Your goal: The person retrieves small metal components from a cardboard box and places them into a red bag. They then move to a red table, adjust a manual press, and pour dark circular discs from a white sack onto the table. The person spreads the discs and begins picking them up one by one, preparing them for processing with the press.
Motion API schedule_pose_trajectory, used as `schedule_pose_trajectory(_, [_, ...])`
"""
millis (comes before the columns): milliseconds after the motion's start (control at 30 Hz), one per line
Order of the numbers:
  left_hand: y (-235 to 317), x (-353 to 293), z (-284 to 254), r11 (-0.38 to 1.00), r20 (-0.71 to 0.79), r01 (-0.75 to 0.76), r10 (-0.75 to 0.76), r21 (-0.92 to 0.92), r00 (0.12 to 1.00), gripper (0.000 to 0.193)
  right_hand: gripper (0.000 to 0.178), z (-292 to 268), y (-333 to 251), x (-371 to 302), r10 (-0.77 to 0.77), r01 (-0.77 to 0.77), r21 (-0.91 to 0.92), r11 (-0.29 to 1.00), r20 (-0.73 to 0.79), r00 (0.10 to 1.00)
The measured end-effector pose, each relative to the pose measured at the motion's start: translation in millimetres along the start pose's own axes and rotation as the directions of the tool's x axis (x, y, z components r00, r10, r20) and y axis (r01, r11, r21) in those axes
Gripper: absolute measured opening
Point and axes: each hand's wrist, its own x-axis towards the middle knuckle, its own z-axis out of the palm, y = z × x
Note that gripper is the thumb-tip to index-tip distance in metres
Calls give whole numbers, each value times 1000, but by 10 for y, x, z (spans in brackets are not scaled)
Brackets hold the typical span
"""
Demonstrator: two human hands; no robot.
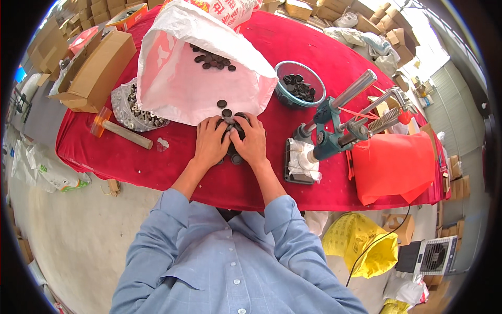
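Note:
At the mouth of a white woven sack [170, 97], my left hand [211, 140] and my right hand [251, 138] curl side by side around a cluster of small round black discs [236, 158]. Their fingers are bent over the discs and the thumbs nearly meet. Part of the cluster is hidden beneath my palms. Two loose discs lie just beyond my fingertips on the sack's edge, and a further group of dark discs [212, 60] rests deeper inside it. To the right of the sack stands a clear bluish bowl [282, 93] holding many black discs [299, 88].
A mallet [125, 135] and a plastic bag of metal rings [141, 116] lie left on the red-covered table [251, 191]. A green hand press [329, 141] stands at right, beside a red bag [395, 165]. An open cardboard box [99, 73] sits at far left.

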Motion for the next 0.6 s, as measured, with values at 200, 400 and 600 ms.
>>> schedule_pose_trajectory(200, [39, -162, -152, 999, 46, 30, -31, 25, 998, 42, 39, -124, -41, -124, -65, 65, -17, 998, -30, 997])
schedule_pose_trajectory(400, [-196, 17, -293, 947, 3, 151, -156, -283, 988, 45, 40, -79, 19, 203, -18, 20, 66, 998, -42, 999])
schedule_pose_trajectory(600, [-368, 471, 5, 990, 116, 59, -45, -126, 992, 56, 38, 245, 196, 595, -44, 36, 82, 996, 97, 994])
